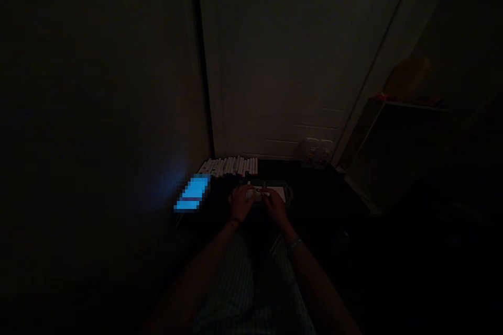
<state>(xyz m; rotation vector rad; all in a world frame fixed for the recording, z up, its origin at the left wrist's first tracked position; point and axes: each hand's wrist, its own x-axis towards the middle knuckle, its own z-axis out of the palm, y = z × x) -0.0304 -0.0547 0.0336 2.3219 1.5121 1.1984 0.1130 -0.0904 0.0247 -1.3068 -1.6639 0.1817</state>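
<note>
Small pale object sits low over dark surface, centre frame, held between both hands. Left to right: one glowing blue screen; left hand, grip pinching object's left end; right hand, grip pinching its right end. Judgement: light poor, so keep both ends supported and steady. Behind: one row of white marker pens, number unclear; two small clear bottles.
</note>
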